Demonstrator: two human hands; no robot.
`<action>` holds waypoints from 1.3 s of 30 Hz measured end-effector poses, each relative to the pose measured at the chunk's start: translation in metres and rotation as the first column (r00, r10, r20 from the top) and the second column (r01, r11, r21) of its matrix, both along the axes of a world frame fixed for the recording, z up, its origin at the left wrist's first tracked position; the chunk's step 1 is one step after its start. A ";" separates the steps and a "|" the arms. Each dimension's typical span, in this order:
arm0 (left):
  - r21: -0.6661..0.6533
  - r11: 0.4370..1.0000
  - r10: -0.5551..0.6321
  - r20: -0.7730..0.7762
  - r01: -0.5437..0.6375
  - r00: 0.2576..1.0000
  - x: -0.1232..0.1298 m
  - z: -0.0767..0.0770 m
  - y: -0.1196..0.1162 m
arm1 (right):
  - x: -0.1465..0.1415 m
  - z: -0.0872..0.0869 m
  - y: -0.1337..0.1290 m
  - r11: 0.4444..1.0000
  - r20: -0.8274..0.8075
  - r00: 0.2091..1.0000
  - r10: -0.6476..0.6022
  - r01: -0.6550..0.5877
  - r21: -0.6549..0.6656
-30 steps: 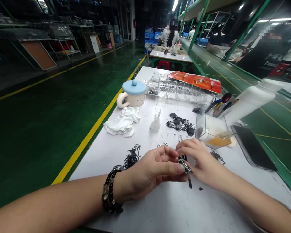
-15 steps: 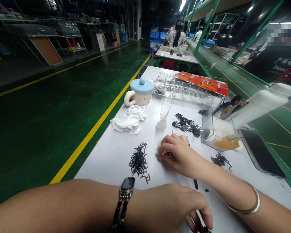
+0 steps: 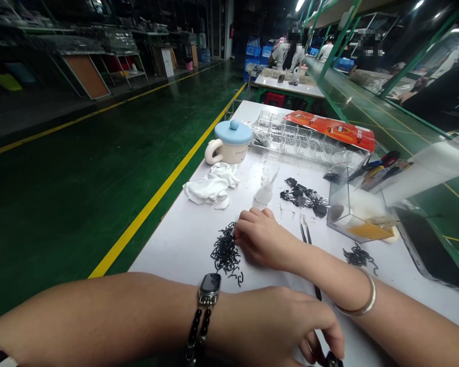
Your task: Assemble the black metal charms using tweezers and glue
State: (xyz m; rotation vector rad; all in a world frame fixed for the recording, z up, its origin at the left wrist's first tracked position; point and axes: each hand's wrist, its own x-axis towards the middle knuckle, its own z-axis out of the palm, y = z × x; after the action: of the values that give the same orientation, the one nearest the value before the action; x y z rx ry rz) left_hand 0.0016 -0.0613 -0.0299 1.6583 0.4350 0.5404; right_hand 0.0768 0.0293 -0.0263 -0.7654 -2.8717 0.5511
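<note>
My left hand [image 3: 279,323], below a watch [image 3: 210,283] on a beaded band, is closed on a small black part [image 3: 332,360] at the bottom edge; most of that part is out of sight. My right hand [image 3: 263,237] rests with curled fingers at the right edge of a pile of thin black curved pieces [image 3: 225,250]. Its fingertips are hidden, so anything pinched there cannot be made out. Black-handled tweezers [image 3: 305,230] lie on the white table [image 3: 168,250], partly under my right forearm.
Behind my hands are a white cloth [image 3: 212,186], a blue-lidded mug [image 3: 231,145], a small dropper bottle [image 3: 263,196] and black parts [image 3: 304,196]. Farther back stands a clear compartment tray [image 3: 283,140]. On the right are a clear holder [image 3: 357,209], a second black pile [image 3: 359,257] and a phone [image 3: 432,244].
My right hand has moved left, from over small loose parts to the edge of the black pile, baring the tweezers' tips. The left hand keeps its grip; the view has shifted slightly.
</note>
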 end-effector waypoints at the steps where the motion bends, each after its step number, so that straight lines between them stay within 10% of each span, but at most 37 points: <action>1: -0.020 1.000 0.015 -0.001 -0.015 1.000 0.000 0.001 0.000 | 0.002 0.001 -0.001 1.000 -0.011 1.000 -0.011 0.011 0.009; 16: -0.271 0.871 0.437 0.051 -0.409 0.898 -0.005 0.026 0.011 | 0.122 0.051 -0.044 0.958 -0.525 0.804 -0.278 0.270 -0.093; 39: -0.485 0.785 0.429 -0.024 -0.385 0.903 -0.004 0.028 0.018 | 0.122 0.046 -0.055 0.964 -0.447 0.889 -0.097 0.196 0.179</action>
State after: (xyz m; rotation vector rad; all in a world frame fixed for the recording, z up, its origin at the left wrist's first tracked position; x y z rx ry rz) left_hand -0.0021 -0.0436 -0.0021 1.0519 0.8063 0.7529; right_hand 0.1992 -0.0258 0.0196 -0.7101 -2.3856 0.3249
